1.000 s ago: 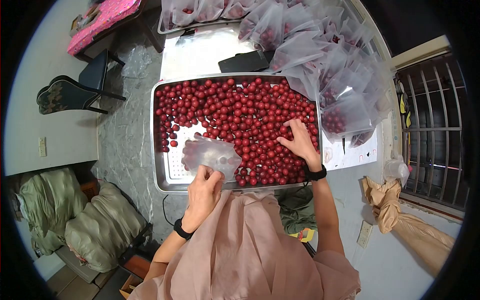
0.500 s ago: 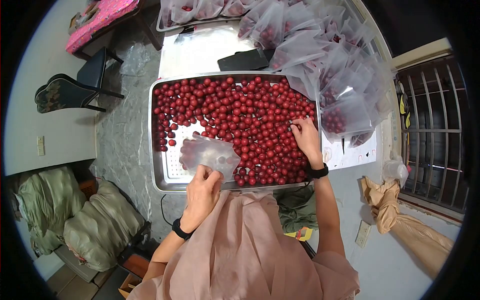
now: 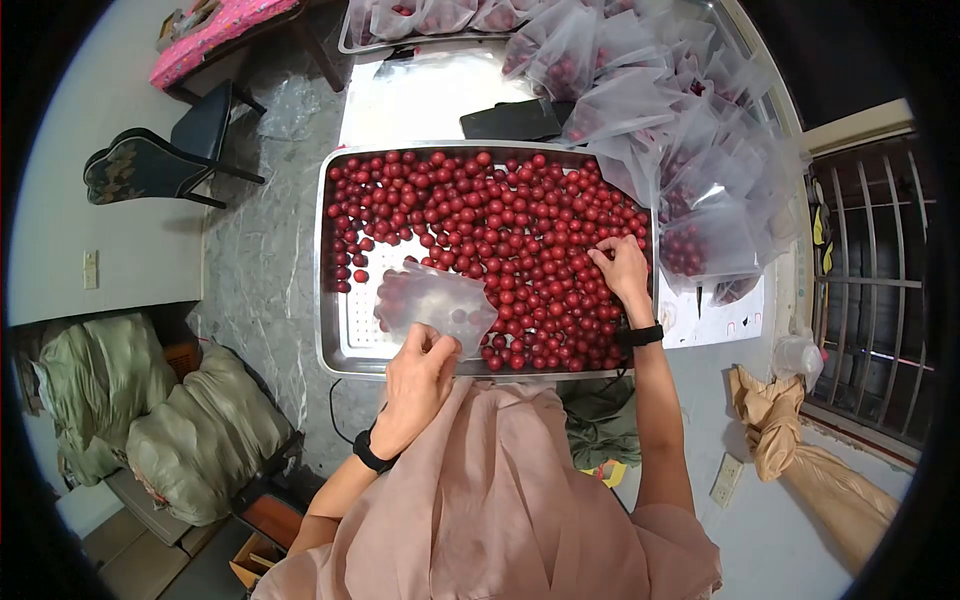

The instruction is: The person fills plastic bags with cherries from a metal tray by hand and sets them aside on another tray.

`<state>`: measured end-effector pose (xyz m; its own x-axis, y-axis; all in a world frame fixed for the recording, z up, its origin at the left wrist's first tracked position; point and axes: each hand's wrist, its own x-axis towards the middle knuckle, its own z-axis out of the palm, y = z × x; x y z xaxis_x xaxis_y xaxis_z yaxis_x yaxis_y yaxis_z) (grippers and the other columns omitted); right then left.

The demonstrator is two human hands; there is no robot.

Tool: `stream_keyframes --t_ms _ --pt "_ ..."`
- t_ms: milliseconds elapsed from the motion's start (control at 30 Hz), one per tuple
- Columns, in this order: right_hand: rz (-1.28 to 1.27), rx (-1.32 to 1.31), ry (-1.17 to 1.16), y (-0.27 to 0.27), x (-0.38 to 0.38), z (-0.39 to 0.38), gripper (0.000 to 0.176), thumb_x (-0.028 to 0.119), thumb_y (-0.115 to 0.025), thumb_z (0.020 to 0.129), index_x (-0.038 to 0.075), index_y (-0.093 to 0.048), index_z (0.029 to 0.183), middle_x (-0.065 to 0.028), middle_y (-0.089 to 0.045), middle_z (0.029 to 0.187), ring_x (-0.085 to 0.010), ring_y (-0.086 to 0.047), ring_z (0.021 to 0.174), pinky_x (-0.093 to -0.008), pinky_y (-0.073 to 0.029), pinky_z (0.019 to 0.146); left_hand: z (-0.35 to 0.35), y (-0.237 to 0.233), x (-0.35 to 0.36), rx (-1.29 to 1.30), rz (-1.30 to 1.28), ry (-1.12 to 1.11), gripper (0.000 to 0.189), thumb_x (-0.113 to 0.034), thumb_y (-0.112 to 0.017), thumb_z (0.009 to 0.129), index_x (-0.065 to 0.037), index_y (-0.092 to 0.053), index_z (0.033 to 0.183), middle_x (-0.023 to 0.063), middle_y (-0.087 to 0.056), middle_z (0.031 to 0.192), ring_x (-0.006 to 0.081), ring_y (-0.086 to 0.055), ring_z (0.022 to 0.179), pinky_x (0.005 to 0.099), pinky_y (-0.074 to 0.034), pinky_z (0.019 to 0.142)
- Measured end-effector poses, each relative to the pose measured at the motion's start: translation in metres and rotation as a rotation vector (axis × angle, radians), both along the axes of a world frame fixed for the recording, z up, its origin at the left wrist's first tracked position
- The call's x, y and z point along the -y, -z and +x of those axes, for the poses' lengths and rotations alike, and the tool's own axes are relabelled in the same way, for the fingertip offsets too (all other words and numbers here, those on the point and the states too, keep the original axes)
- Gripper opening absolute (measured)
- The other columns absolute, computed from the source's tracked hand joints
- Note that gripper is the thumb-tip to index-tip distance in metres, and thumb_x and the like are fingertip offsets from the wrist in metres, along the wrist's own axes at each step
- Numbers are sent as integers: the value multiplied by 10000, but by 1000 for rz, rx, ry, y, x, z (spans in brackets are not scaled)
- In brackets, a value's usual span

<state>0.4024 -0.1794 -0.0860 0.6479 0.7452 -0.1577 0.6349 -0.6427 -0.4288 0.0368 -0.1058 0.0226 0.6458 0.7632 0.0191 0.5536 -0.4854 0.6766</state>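
A wide metal tray (image 3: 322, 240) holds a thick layer of small, round, dark red fruits (image 3: 500, 215). Pinched in my left hand (image 3: 422, 365), at the tray's near edge, is the mouth of a translucent plastic bag (image 3: 450, 305). The bag lies over the tray's bare patch, with several red fruits showing through its far end. My right hand (image 3: 625, 270) rests on the fruits at the tray's right side. Its fingers are curled down together, and whatever is under the fingertips is hidden.
Filled translucent bags (image 3: 700, 190) crowd the table's right and back. A black flat object (image 3: 512, 120) lies behind the tray, and another tray (image 3: 430, 42) with bags stands farther back. On the left are a dark chair (image 3: 165, 160) and green covered bundles (image 3: 205, 440).
The whole view has shifted, so the tray and table appear farther right. Both hands keep nearly the same places over the tray; the left still grips the bag.
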Motion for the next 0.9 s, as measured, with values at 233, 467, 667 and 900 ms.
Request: stream_keyframes --t_ms 233,467,667,900 --pt "171 -112 70 -11 4 -3 318 290 -793 794 14 -713 931 -132 -680 922 -262 -687 860 -389 -544 766 0 -2 1 -11 22 -9 173 13 -725 793 -109 -665 900 81 -544 928 283 -620 726 394 -507 606" --pt "443 -925 31 -65 11 -40 239 25 -669 935 -1 -579 1155 -15 -632 957 -86 -623 867 -226 -494 777 -1 2 2 28 11 -8 179 13 -694 807 -121 -665 923 95 -552 939 297 -627 736 412 -514 612" --pt "202 -1361 -251 -114 -6 -113 294 29 -611 991 -12 -554 1276 -57 -609 1212 -115 -606 1117 -288 -495 987 1 5 3 51 52 5 136 -32 -655 836 -112 -609 936 122 -504 893 325 -602 733 443 -496 605" --pt "136 -1290 -423 -99 -28 -165 356 54 -561 1009 -15 -518 1356 -24 -598 1145 -62 -565 988 -225 -485 821 1 5 3 88 57 15 196 -6 -653 796 -109 -627 961 114 -509 905 317 -606 736 435 -500 603"
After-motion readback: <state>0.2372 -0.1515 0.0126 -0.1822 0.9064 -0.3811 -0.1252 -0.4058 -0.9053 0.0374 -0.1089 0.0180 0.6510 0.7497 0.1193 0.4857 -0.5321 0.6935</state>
